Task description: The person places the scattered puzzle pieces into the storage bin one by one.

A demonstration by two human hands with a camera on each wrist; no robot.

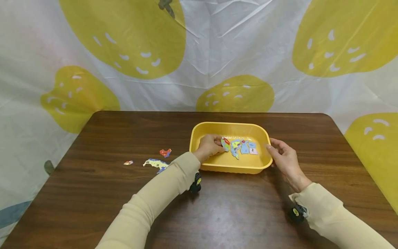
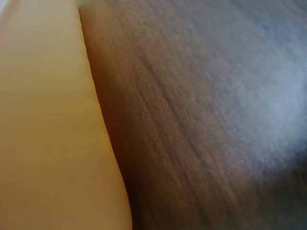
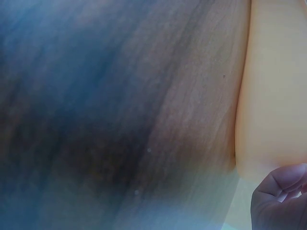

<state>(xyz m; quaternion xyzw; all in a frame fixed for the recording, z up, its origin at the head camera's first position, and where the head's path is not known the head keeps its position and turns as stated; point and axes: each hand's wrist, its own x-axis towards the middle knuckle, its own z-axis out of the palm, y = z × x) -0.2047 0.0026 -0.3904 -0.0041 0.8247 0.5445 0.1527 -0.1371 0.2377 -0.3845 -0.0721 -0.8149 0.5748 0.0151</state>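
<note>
A yellow plastic basin (image 1: pixel 230 123) stands on the table, with several colourful map-shaped pieces (image 1: pixel 235 147) lying flat on its floor. My left hand (image 1: pixel 207 147) reaches over the basin's left rim and pinches a green and red map-shaped piece (image 1: pixel 225 144) between thumb and fingers, low inside. At the right end, my right hand (image 1: pixel 287 160) grips the rim, thumb on the inner side and fingers outside. The left wrist view has only the basin wall (image 2: pixel 53 120) and wood. In the right wrist view, part of my right hand (image 3: pixel 280 199) shows beside the wall.
Left of the basin, a red piece (image 1: pixel 165 153), a small red and white piece (image 1: pixel 128 162) and a larger pale yellow and blue piece (image 1: pixel 155 164) lie on the brown wooden table (image 1: pixel 230 214). My left sleeve partly covers the larger one. A lemon-patterned cloth (image 1: pixel 202 45) hangs behind.
</note>
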